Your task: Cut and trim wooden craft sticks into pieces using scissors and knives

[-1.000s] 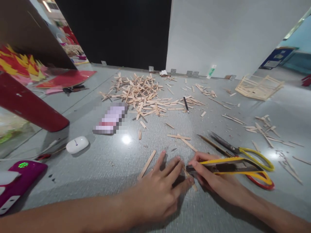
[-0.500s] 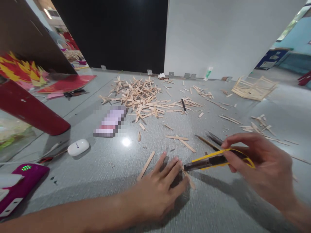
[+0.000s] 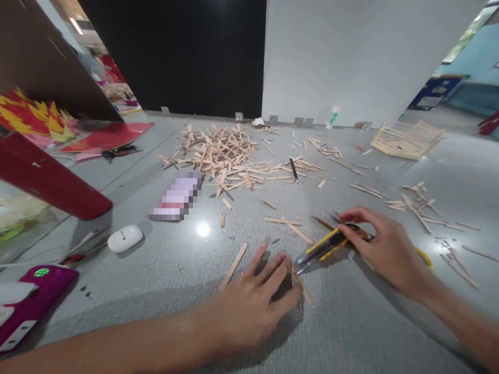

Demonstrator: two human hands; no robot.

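Observation:
My left hand [image 3: 255, 304] lies flat on the grey floor with fingers spread, its fingertips pressing on a short wooden stick [image 3: 303, 287]. My right hand [image 3: 384, 248] grips the rear of a yellow-and-black utility knife [image 3: 322, 248]. The knife rests low on the floor, its blade tip pointing toward the left fingertips. Yellow-handled scissors [image 3: 423, 255] lie mostly hidden under the right hand. Another loose stick [image 3: 234, 265] lies just left of my left hand.
A big heap of wooden sticks [image 3: 224, 153] lies further back, with a black pen [image 3: 293, 170] beside it. A stick frame [image 3: 405, 139] stands at the far right. A white mouse [image 3: 125, 238], a magenta device [image 3: 33, 291] and a red tube [image 3: 47, 179] lie left.
My right hand lifted the knife away from the stick, swung it out to the right, and has now lowered it toward the floor. My left hand has stayed on the stick.

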